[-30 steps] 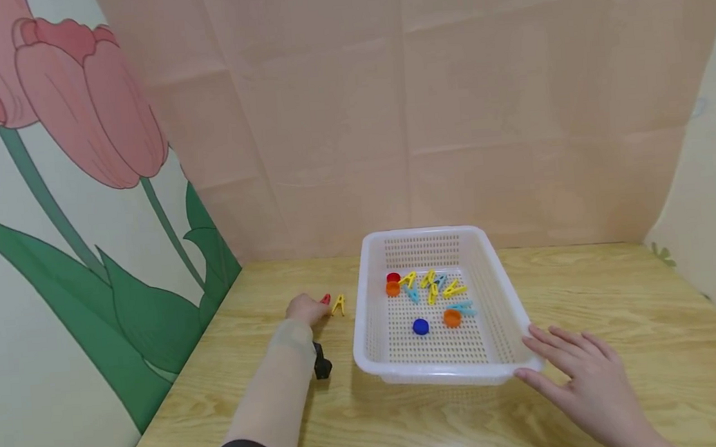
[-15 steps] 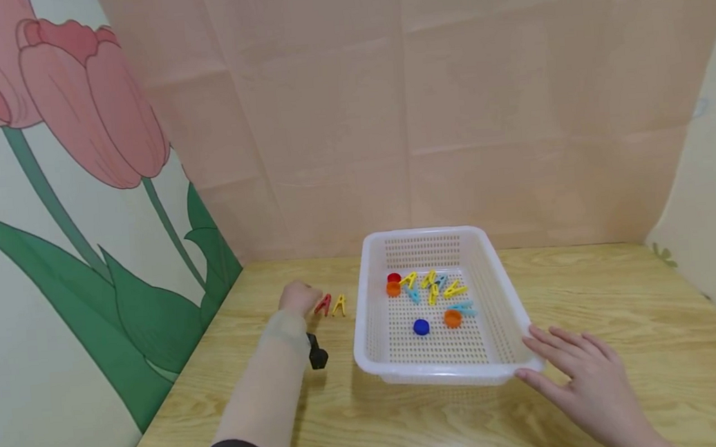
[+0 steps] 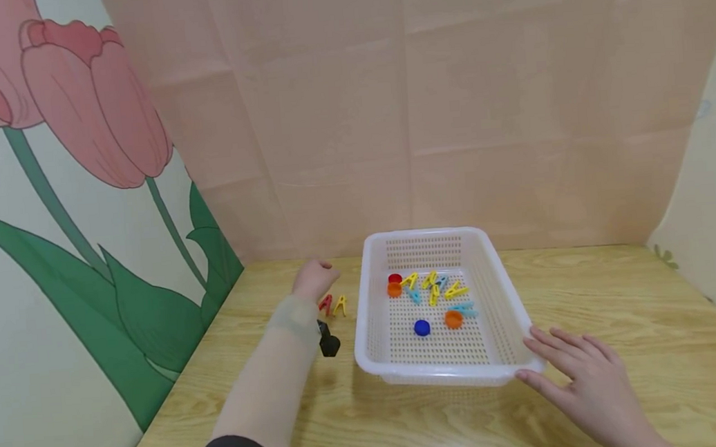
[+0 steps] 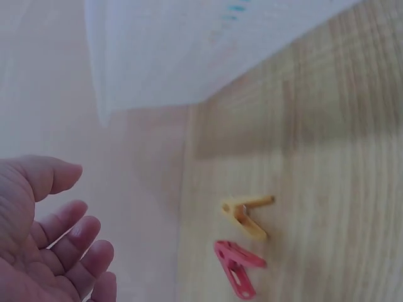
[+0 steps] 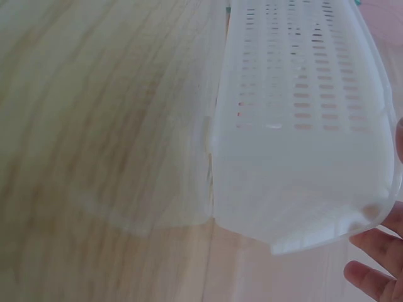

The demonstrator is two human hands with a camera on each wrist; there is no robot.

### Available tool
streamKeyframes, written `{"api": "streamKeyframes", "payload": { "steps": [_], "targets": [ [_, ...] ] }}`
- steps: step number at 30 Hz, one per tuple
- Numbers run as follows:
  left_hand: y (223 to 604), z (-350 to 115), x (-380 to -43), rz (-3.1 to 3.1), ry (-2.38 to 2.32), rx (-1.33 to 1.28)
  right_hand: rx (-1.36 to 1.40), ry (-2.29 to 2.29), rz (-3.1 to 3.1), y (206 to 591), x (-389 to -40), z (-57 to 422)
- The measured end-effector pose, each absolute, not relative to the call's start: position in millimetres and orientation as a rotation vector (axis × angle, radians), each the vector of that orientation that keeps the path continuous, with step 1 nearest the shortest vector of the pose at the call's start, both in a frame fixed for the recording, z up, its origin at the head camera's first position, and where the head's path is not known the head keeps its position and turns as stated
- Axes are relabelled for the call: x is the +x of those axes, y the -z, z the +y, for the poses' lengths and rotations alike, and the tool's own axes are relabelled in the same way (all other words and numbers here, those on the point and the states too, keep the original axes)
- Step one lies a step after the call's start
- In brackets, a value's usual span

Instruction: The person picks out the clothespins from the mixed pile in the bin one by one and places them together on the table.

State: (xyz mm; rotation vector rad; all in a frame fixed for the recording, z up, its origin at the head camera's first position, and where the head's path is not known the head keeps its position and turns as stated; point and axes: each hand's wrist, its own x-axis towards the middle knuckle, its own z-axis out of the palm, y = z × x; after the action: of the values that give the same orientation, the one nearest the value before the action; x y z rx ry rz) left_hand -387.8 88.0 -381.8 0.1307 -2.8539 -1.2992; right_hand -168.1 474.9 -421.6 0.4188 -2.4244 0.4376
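My left hand (image 3: 315, 280) hovers left of the white basket (image 3: 449, 373), holding nothing. In the left wrist view its fingers (image 4: 72, 242) are loosely bent, with the thumb apart from them. On the table below it lie a red clothespin (image 3: 325, 304) and a yellow clothespin (image 3: 341, 306), side by side and untouched. My right hand (image 3: 584, 381) rests with extended fingers against the near right corner of the basket's rim. Inside the basket are several yellow and light blue clothespins, a blue cap (image 3: 422, 328), a red cap (image 3: 395, 278) and two orange caps, one being this orange cap (image 3: 454, 319).
The basket stands on a wood-grain table (image 3: 593, 283) near a beige backdrop (image 3: 437, 107). A wall with painted tulips (image 3: 75, 98) bounds the left side, and a pale wall (image 3: 705, 192) the right.
My left hand first drew back leftward from the red clothespin, leaving it beside the yellow one. It has since risen and moved right, above and beyond them. The right hand stays on the basket.
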Motion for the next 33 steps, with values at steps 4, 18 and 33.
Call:
{"api": "streamKeyframes", "payload": {
  "steps": [4, 18, 33],
  "targets": [
    [372, 99, -388, -2.818, 1.354, 0.076, 0.416, -0.441, -2.428, 422, -168, 475],
    [336, 144, -385, -2.801, 1.27, -0.111, 0.414, -0.466, -2.435, 425, -173, 479],
    [318, 195, -376, -2.845, 1.394, -0.095, 0.41, -0.457, -2.423, 422, -167, 473]
  ]
}}
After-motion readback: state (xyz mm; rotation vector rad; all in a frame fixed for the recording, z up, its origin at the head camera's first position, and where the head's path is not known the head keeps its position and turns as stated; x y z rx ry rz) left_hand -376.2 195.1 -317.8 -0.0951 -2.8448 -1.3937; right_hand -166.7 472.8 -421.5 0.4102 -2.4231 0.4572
